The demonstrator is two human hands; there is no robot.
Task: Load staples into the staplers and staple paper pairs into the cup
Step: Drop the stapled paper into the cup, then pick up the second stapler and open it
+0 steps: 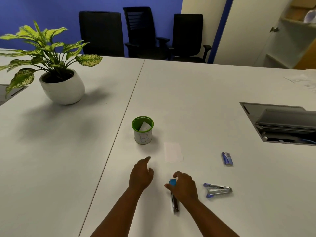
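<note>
Right hand point(183, 186) curled over a blue-tipped stapler point(174, 200) lying on the white worktop point(196, 93) — gripping its front end. Left hand point(141, 176) loose, fingers relaxed, holding nothing, near the green-rimmed cup point(143, 130) marked "B" with folded paper inside. Blank paper sheet point(173, 152) just right of the cup. Second stapler point(218, 189) lies splayed open at right; blue staple box point(227, 158) beyond it — label unreadable.
</note>
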